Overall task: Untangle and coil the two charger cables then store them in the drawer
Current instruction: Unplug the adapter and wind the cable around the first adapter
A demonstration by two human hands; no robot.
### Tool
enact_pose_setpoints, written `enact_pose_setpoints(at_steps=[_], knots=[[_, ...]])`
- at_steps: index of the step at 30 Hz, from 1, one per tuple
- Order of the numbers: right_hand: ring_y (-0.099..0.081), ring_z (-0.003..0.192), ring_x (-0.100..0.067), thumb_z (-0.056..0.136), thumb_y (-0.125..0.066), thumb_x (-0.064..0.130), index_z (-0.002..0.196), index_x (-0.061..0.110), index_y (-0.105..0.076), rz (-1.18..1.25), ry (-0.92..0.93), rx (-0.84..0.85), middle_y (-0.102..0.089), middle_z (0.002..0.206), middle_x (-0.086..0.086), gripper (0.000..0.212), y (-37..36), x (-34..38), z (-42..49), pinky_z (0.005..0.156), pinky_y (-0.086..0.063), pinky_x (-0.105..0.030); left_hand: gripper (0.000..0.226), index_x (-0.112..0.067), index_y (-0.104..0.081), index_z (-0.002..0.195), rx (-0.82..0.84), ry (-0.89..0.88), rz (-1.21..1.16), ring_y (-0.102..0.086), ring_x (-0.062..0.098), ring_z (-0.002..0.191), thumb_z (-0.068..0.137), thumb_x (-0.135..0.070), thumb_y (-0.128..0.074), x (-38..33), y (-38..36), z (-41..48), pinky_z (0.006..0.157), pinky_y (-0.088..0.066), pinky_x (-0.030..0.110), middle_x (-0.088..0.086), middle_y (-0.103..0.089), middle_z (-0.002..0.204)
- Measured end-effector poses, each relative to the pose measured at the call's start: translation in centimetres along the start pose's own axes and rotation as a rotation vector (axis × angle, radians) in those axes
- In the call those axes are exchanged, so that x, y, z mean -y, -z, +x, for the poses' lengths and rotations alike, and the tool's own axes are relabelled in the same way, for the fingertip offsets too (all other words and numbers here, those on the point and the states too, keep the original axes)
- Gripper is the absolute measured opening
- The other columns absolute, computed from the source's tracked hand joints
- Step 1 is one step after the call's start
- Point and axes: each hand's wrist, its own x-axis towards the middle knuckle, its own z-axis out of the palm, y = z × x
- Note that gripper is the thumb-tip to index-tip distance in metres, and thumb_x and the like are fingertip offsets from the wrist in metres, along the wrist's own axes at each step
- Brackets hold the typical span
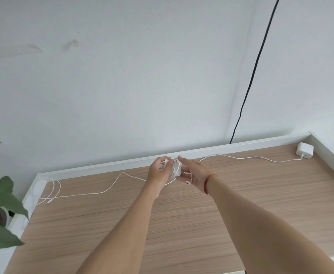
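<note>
Above the far middle of the wooden desk (182,224), my left hand (159,175) grips a white charger block (175,170) with cable loops wound round it. My right hand (194,173) lies against the block's right side with fingers stretched out; a cable plug end shows at its palm. One white cable (95,192) trails left from the hands to a loose loop at the desk's far left corner. A second white cable (251,158) runs right to a white adapter (304,150) in the far right corner. No drawer is in view.
A white raised rim (102,165) borders the desk at the back and both sides. A black cord (255,70) hangs down the wall behind the desk. A potted green plant (0,210) stands at the left edge.
</note>
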Motion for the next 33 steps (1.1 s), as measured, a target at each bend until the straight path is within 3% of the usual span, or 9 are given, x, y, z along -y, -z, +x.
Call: enact_pose_setpoints(at_steps=[4,7,10,13,17,20,23,28,33], knots=[[-0.07,0.07,-0.026,0.087,-0.069,0.03,0.099,0.003,-0.068,-0.074,0.032,-0.049,-0.071,0.093,-0.016,0.029,0.0,0.0,-0.1,0.047,-0.048,-0.024,0.013,-0.032,-0.064,0.097,0.007,0.045,-0.007,-0.063,0.018,0.086,0.09,-0.042,-0.06,0.2,-0.2,-0.1,0.088,-0.056,0.043,0.005,-0.064,0.102],[-0.068,0.065,-0.027,0.081,-0.075,0.031,0.082,0.006,-0.068,-0.158,0.08,-0.163,-0.069,0.079,-0.015,0.026,0.0,-0.3,0.1,0.047,-0.052,-0.028,0.021,-0.023,-0.065,0.101,0.046,0.098,-0.083,-0.066,0.021,0.1,0.093,-0.039,-0.055,-0.1,-0.3,-0.2,0.088,-0.057,0.043,0.007,-0.067,0.11],[-0.069,0.057,-0.021,0.079,-0.078,0.027,0.075,0.01,-0.059,-0.103,0.106,-0.226,-0.067,0.069,-0.008,0.026,-0.4,-0.6,0.0,0.045,-0.052,-0.025,0.019,-0.016,-0.064,0.104,0.075,0.128,-0.116,-0.068,0.031,0.1,0.094,-0.032,-0.059,0.0,-0.4,-0.5,0.082,-0.059,0.046,0.017,-0.065,0.112],[-0.068,0.052,-0.021,0.087,-0.069,0.032,0.083,0.006,-0.058,-0.119,0.081,-0.255,-0.067,0.072,-0.009,0.028,-0.9,-0.6,0.1,0.04,-0.05,-0.023,0.021,-0.014,-0.061,0.105,0.065,0.149,-0.158,-0.069,0.035,0.096,0.093,-0.031,-0.061,0.1,-0.6,-0.9,0.077,-0.06,0.049,0.019,-0.063,0.111],[-0.068,0.06,-0.027,0.097,-0.05,0.035,0.077,0.009,-0.053,-0.202,0.07,-0.321,-0.07,0.084,-0.011,0.033,-0.6,-0.1,0.5,0.035,-0.045,-0.021,0.009,-0.019,-0.064,0.095,0.051,0.11,-0.119,-0.065,0.035,0.1,0.094,-0.028,-0.061,0.5,-0.5,-0.6,0.075,-0.061,0.045,0.018,-0.061,0.113],[-0.067,0.062,-0.023,0.097,-0.051,0.031,0.075,0.009,-0.054,-0.196,0.089,-0.315,-0.068,0.081,-0.008,0.031,-0.4,0.1,0.8,0.049,-0.056,-0.027,0.005,-0.02,-0.066,0.091,0.033,0.11,-0.147,-0.065,0.035,0.098,0.092,-0.024,-0.063,1.0,-0.4,-0.6,0.076,-0.06,0.051,0.021,-0.062,0.111],[-0.067,0.074,-0.019,0.096,-0.053,0.031,0.08,0.011,-0.059,-0.264,0.063,-0.308,-0.069,0.083,-0.004,0.026,0.1,-0.3,1.5,0.07,-0.058,-0.034,0.006,-0.016,-0.066,0.095,0.009,0.117,-0.183,-0.066,0.031,0.095,0.093,-0.021,-0.063,1.3,-0.2,-0.7,0.073,-0.061,0.045,0.012,-0.061,0.104],[-0.061,0.077,-0.017,0.094,-0.055,0.023,0.086,0.016,-0.062,-0.445,0.082,-0.305,-0.068,0.089,-0.004,0.013,0.7,-1.0,1.8,0.074,-0.052,-0.033,0.012,-0.013,-0.065,0.101,0.036,0.121,-0.2,-0.065,0.026,0.093,0.092,-0.022,-0.064,1.6,-0.2,-0.8,0.063,-0.059,0.033,0.013,-0.061,0.106],[-0.063,0.08,-0.017,0.089,-0.062,0.04,0.083,0.021,-0.063,-0.45,0.137,-0.35,-0.068,0.086,-0.002,0.02,0.6,-1.2,1.6,0.085,-0.056,-0.041,0.013,-0.019,-0.064,0.104,0.014,0.104,-0.179,-0.065,0.026,0.095,0.091,-0.023,-0.065,1.5,-0.4,-0.4,0.071,-0.061,0.042,0.013,-0.059,0.11]])
